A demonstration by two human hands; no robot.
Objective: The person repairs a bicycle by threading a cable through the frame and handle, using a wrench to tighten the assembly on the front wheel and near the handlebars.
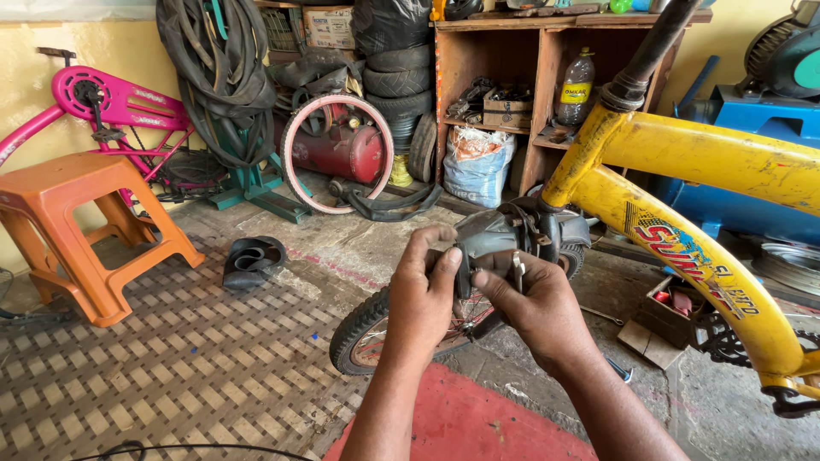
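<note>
Grip closed: both hands are wrapped on one dark grey part [487,242], held in mid-air in front of the yellow bike frame [683,183]. Left hand [423,294] is closed on the part's left side, thumb laid across its face. Right hand [534,303] is closed on its right and lower side, fingers curled under; a small metal piece [518,269] is seen at the fingertips. Just below the hands a small spoked wheel [376,329] with tyre is seen, resting on the floor. Beyond the right hand, the frame's fork end and black fittings are close by. Well off to the left of the hands an orange stool [77,222] is noted; a folded black tube [254,260] lies between stool and hands.
</note>
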